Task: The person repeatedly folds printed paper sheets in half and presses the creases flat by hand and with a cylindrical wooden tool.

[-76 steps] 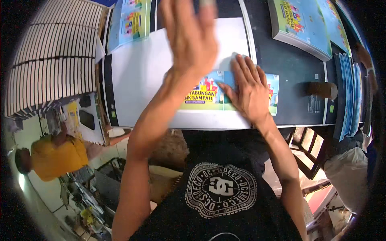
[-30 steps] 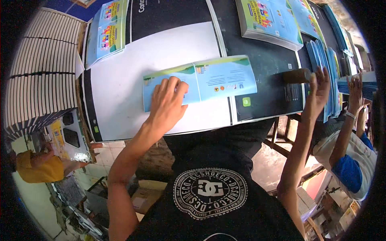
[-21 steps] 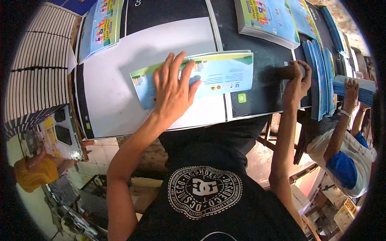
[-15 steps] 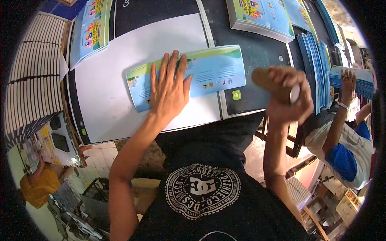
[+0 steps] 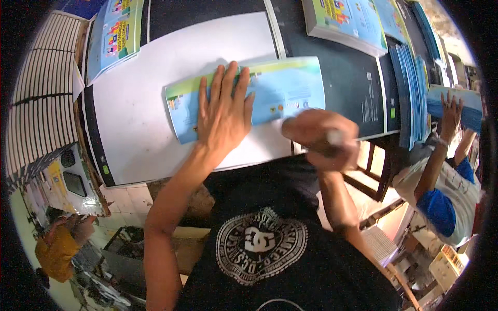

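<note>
A long light-blue and green printed booklet (image 5: 298, 83) lies on a large white sheet, its right end reaching past the sheet onto a dark surface. My left hand (image 5: 223, 111) presses flat on the booklet's middle, fingers stretched out and slightly apart. Just below the booklet's lower right edge is my right hand (image 5: 332, 129), smeared by motion. Its fingers are wrapped round a brown block (image 5: 287, 127), whose tip points left toward the booklet. Most of the block is hidden by the fingers, and I cannot make out its exact kind.
Printed stacks stand at the back left (image 5: 114, 39) and back right (image 5: 345, 26). Upright blue booklets (image 5: 407, 96) are packed along the right. Tall bound stacks (image 5: 44, 78) line the left. A co-worker's hand (image 5: 450, 111) rests on another pile at far right; a person in mustard clothing (image 5: 57, 254) is lower left.
My right hand has swung left and slightly down with the brown block, from over the dark surface to the booklet's lower edge. My left hand stays flat on the booklet.
</note>
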A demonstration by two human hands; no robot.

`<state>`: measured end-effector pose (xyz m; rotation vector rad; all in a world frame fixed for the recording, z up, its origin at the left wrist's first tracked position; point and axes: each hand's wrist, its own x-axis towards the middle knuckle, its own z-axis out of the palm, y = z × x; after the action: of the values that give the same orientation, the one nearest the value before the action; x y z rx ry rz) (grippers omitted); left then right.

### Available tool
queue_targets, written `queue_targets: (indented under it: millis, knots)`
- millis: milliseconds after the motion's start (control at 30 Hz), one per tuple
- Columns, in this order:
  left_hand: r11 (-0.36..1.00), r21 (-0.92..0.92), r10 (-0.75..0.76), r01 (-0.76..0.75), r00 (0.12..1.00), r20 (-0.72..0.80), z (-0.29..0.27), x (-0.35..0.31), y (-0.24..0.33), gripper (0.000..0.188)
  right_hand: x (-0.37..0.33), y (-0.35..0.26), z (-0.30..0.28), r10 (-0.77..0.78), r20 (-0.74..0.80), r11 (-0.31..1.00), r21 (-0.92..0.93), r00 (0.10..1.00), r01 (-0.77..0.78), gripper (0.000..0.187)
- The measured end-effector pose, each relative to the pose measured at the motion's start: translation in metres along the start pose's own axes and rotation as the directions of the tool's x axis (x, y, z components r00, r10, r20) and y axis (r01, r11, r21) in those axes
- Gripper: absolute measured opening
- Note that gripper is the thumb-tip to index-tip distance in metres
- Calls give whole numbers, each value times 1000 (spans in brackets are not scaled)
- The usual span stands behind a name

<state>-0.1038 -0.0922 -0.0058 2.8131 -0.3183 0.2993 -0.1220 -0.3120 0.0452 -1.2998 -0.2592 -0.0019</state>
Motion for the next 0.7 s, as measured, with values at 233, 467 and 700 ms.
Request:
queue_targets:
  millis: [233,467,700]
  knots:
    - [1000,-18,13,-13,1000,5,2,-3,0,56,-45,-63,-128,229,-410,380,873,883,307,31]
    - [1000,-16,19,-18,999,27,4,-3,3,56,-89,-46,-164,453,-584,623,748,674,230,24]
    - [999,3,35,-35,999,-6,5,-3,2,55,-12,-73,-28,-80,-244,959,245,967,141,50]
